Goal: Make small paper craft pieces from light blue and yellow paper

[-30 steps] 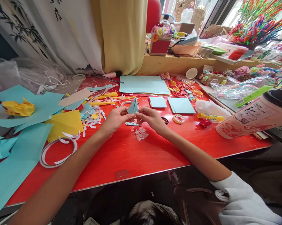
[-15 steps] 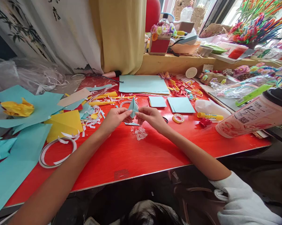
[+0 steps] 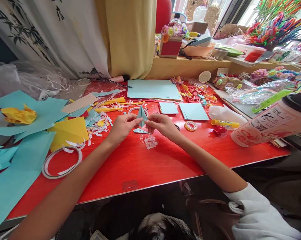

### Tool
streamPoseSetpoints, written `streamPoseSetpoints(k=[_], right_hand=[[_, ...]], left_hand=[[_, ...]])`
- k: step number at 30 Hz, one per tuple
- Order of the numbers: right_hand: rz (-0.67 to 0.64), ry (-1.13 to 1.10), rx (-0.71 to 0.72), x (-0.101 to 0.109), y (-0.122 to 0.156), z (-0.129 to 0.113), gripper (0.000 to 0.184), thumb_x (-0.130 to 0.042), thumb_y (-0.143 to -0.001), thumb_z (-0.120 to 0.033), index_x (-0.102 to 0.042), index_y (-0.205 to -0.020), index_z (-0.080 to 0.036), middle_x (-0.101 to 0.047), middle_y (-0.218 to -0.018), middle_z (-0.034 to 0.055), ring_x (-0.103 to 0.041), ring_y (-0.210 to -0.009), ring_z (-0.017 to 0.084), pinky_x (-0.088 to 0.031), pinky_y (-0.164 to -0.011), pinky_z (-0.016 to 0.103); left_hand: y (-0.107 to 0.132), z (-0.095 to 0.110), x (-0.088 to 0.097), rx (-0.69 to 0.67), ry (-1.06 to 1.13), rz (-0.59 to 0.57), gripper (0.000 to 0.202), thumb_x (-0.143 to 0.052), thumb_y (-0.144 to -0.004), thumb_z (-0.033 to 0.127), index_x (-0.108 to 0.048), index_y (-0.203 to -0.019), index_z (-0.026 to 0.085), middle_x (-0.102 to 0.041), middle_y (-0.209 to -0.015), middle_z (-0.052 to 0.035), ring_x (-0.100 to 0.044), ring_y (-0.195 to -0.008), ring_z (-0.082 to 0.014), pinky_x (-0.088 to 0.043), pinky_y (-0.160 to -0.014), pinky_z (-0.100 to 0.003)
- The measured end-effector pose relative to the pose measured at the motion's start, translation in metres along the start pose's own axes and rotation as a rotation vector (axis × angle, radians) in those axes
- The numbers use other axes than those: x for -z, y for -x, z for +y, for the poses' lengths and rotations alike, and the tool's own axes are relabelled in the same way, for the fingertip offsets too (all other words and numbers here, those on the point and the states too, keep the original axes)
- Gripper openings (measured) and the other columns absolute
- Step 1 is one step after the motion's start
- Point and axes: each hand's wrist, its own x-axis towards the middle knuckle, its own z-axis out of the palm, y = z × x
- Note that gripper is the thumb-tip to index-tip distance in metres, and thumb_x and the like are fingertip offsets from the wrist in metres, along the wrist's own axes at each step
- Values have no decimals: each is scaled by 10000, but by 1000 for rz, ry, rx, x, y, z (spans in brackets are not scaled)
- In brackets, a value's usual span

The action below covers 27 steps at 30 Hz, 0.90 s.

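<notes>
A small folded light-blue paper piece (image 3: pixel 141 114), pointed at the top, is held upright above the red table (image 3: pixel 150 163). My left hand (image 3: pixel 122 128) pinches its lower left side with closed fingers. My right hand (image 3: pixel 161 125) pinches its lower right side, fingers closed too. A blue paper offcut (image 3: pixel 139 131) lies on the table just under the hands. White paper shreds (image 3: pixel 150 142) lie in front of my right hand.
Blue and yellow paper sheets (image 3: pixel 40 130) cover the left side. A tape ring (image 3: pixel 61 161) lies front left. Blue squares (image 3: pixel 192 111), a tape roll (image 3: pixel 190 126), a yellow glue stick (image 3: pixel 224 124) and a lidded drink cup (image 3: pixel 272 123) lie to the right. Craft clutter fills the back ledge.
The folded blue piece has turned between my fingers from leaning to upright. Both hands stay in nearly the same place.
</notes>
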Motion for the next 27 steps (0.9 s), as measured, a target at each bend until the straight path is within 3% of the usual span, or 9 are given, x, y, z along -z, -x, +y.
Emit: streamPoseSetpoints(k=[10,17,27], right_hand=[[-22,-110,8,-1,0,2,220,-549,-807,-362,-524,-735,-155,-581,-651,-5,-564,-539,74,-487,-533,221],[-96,-231,-140,-7,0,0,248,-586,-772,-377,-574,-780,-129,-619,-729,29,-621,-613,107,-526,-587,247],[-67,-201,-51,-8,1,1,270,-568,-778,-390,-561,-699,-132,-614,-663,14,-602,-542,92,-497,-525,225]], left_hand=[[1,3,-3,-15,27,26,257,-582,-742,396,-614,-697,146,-565,-648,5,-508,-630,-115,-396,-623,-225],[3,9,-2,-25,58,93,249,-573,-748,390,-616,-717,147,-557,-653,-1,-495,-635,-117,-396,-617,-224],[3,8,-5,12,88,80,287,-575,-737,425,-616,-708,142,-555,-648,0,-500,-635,-118,-401,-626,-228]])
